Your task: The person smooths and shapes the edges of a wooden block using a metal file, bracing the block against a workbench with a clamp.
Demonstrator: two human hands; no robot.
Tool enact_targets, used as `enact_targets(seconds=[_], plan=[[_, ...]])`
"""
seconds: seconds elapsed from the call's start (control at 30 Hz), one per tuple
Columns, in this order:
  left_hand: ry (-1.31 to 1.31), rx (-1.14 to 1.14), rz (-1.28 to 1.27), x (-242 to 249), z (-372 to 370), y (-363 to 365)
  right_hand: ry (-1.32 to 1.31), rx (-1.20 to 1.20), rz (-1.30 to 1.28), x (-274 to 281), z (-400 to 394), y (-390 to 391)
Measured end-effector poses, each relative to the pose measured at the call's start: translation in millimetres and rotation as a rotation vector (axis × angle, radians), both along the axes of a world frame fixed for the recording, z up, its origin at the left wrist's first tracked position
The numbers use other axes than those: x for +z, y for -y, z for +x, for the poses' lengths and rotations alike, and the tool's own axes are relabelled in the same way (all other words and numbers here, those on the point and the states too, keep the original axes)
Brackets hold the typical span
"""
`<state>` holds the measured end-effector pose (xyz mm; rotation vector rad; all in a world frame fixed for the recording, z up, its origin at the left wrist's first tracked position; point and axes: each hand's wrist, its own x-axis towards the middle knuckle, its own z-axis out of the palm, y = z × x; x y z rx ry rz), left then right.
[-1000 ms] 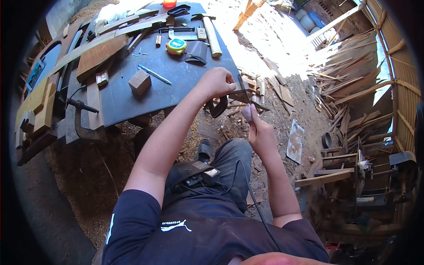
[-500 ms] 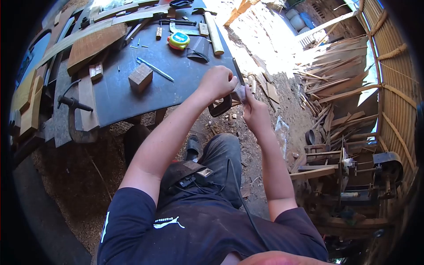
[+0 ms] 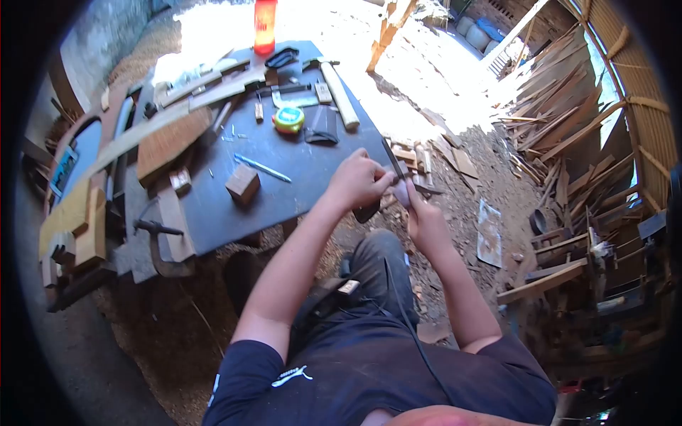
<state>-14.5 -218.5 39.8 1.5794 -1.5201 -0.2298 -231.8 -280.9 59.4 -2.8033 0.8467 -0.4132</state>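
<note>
My left hand (image 3: pixel 361 182) is closed at the table's right edge, its thumb and fingertips pinched toward my right hand. Below its palm shows a dark rounded handle-like part (image 3: pixel 366 211). A narrow dark bar (image 3: pixel 392 156) rises above the fingertips, and a thin dark pointed piece (image 3: pixel 429 189) juts out to the right. My right hand (image 3: pixel 428 221) is closed, thumb up, on a small pale, whitish piece (image 3: pixel 401 193) pressed against the bar. I cannot tell the tool's exact kind. Closest on the table are a wooden block (image 3: pixel 243 184) and a blue pen (image 3: pixel 263 167).
The dark tabletop (image 3: pixel 277 202) carries a tape measure (image 3: pixel 288 121), a hammer (image 3: pixel 339 96), a clear-and-black piece (image 3: pixel 321 126), boards (image 3: pixel 170 145) and a clamp (image 3: pixel 160 228). A red bottle (image 3: pixel 265 28) stands at its far edge. Scrap wood (image 3: pixel 561 106) is piled on the right.
The view has tilted up, bringing the red bottle in. Both hands remain closed together; the dark bar has turned, and a pointed piece now shows beyond my right thumb.
</note>
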Motion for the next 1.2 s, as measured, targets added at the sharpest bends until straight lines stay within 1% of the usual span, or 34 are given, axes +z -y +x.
enact_targets(seconds=[0.07, 0.17, 0.2, 0.3, 0.33, 0.43, 0.5, 0.53, 0.6, 0.67, 0.77, 0.83, 0.93, 0.97, 1.0, 1.03, 1.07, 1.13, 1.2], plan=[[0.057, 0.043, 0.029, 1, -5, 1, 0.046, -0.013, 0.059, -2, -24, -16], [0.067, 0.062, 0.079, 4, -5, 0, 0.013, -0.02, 0.075, 8, -18, -14], [0.062, 0.06, 0.089, 5, -9, 2, -0.018, -0.015, 0.031, 11, -7, -6], [0.081, 0.043, 0.101, 2, -8, 4, -0.016, 0.05, 0.023, 2, 12, 19], [0.069, 0.052, 0.103, -3, -8, 6, -0.024, 0.035, 0.071, 4, 5, 14], [0.055, 0.105, 0.094, -8, -9, 8, 0.071, 0.044, 0.094, -1, -39, -20], [0.075, 0.107, 0.104, -10, -7, 11, 0.095, 0.035, 0.089, -10, -41, -21], [0.06, 0.106, 0.095, -10, -7, 12, 0.105, 0.026, 0.082, -10, -39, -17], [0.07, 0.097, 0.129, -9, -7, 11, 0.089, 0.057, 0.124, -6, -11, 8], [0.058, 0.073, 0.099, -9, -11, 12, 0.088, 0.067, 0.15, -6, 10, 27], [0.051, 0.08, 0.116, -11, -6, 9, 0.044, -0.004, 0.235, 10, -14, -8], [0.015, 0.088, 0.088, -14, -7, 8, 0.245, 0.11, 0.183, -24, -42, -15], [0.1, 0.08, 0.166, -6, -3, 10, 0.191, 0.17, 0.17, -29, -49, -6], [0.104, 0.083, 0.193, -7, -5, 10, 0.157, 0.136, 0.183, -6, -39, -9], [0.126, 0.067, 0.216, -8, -3, 12, 0.122, 0.119, 0.184, -9, -23, 7], [0.09, 0.044, 0.244, 0, -6, 7, 0.086, 0.113, 0.185, -15, -9, 25], [0.067, 0.053, 0.223, -2, -8, 10, 0.064, 0.092, 0.185, -6, -7, 27], [0.063, 0.073, 0.208, -9, -5, 6, 0.059, 0.087, 0.229, -3, -9, 20], [0.075, 0.085, 0.19, -11, -3, 8, 0.119, 0.104, 0.19, -11, -32, -9]])
